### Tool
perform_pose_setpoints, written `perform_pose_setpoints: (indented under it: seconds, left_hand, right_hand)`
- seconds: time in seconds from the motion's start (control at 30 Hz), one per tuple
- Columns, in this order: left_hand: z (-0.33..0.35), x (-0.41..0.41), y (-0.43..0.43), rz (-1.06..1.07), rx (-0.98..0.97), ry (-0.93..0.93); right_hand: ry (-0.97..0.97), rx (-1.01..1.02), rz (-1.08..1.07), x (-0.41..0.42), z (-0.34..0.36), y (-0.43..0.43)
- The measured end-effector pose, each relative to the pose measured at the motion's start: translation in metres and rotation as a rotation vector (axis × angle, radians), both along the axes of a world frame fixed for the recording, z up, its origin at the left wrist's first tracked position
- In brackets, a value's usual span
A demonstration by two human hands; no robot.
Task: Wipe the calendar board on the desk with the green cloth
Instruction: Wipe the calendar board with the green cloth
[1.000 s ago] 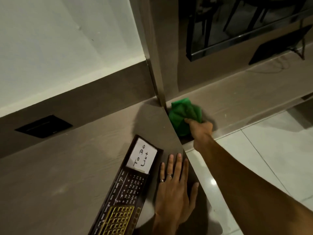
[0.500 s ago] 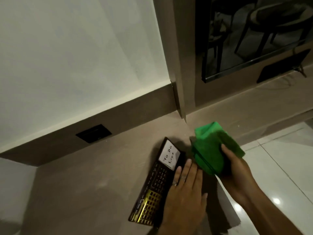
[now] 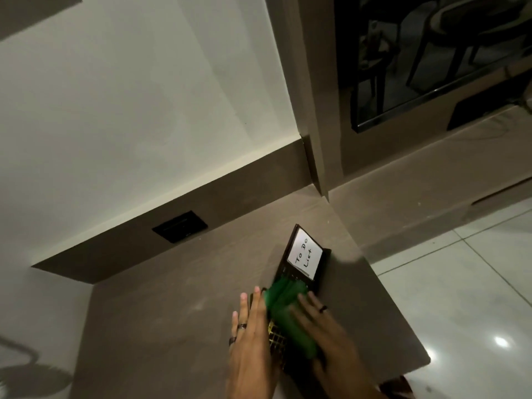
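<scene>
The dark calendar board (image 3: 322,266) lies on the brown desk (image 3: 172,312), slanting from near right to far. A white "To Do List" note (image 3: 304,256) sits at its far end; a gold grid shows at its near end. The green cloth (image 3: 288,309) is pressed onto the board's middle under my right hand (image 3: 325,335), whose fingers lie over it, blurred by motion. My left hand (image 3: 250,341) rests flat, fingers together, on the desk against the board's left edge.
A black socket plate (image 3: 180,226) is set in the brown back panel. The desk ends in an angled right edge (image 3: 403,312) over the glossy white tile floor (image 3: 475,283). A brown post (image 3: 313,139) and a dark glass panel (image 3: 431,53) stand behind.
My right hand brought the green cloth from the ledge right of the desk onto the calendar board. My left hand shifted from the board's right side to its left edge. The view pulled back.
</scene>
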State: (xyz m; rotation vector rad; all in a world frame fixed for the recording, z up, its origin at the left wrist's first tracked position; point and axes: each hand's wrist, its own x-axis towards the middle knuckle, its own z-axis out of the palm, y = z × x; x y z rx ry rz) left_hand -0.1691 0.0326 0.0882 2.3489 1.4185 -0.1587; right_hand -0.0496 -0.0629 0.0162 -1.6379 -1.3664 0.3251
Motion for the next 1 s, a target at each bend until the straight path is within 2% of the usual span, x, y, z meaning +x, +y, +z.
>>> perform_pose_setpoints:
  seconds: [0.07,0.1,0.23,0.3,0.4,0.53,0.6,0.7,0.87,0.93,1.0]
  left_hand:
    - [-0.002,-0.003,0.001,-0.039,-0.013,-0.022]
    - [-0.002,-0.005,0.000,-0.047,-0.018,-0.037]
    - [-0.002,-0.007,-0.003,-0.061,-0.014,-0.054]
    - [-0.001,-0.003,0.003,0.006,-0.020,-0.067]
    - [-0.002,0.002,0.008,-0.023,0.029,-0.025]
    - [0.002,-0.003,0.002,-0.070,0.002,-0.048]
    - [0.006,-0.004,0.000,-0.074,0.018,-0.091]
    - [0.003,-0.005,0.000,-0.057,0.021,-0.149]
    - [-0.005,-0.011,-0.002,-0.079,0.030,-0.176]
    - [-0.008,-0.013,-0.002,-0.080,0.025,-0.194]
    - [-0.012,-0.013,0.001,-0.092,0.022,-0.199]
  right_hand:
    - [-0.155,0.034,0.079,-0.002,0.002,0.013]
    - [-0.171,0.019,0.067,0.005,0.006,0.021]
    - [-0.016,-0.128,-0.105,0.020,-0.001,0.026]
    - [-0.072,-0.098,-0.054,0.001,-0.008,0.014]
    - [-0.102,0.026,0.022,0.001,-0.001,0.026]
    - [-0.002,-0.132,-0.082,0.029,-0.006,0.025]
    - [-0.057,-0.156,0.010,0.018,-0.013,0.009]
    - [-0.108,0.001,0.183,0.009,-0.014,0.014]
    - [-0.053,-0.115,-0.052,0.049,-0.023,0.026]
    - [-0.140,-0.063,0.079,0.030,-0.031,0.011]
    - [-0.148,-0.014,0.261,0.019,-0.029,0.013]
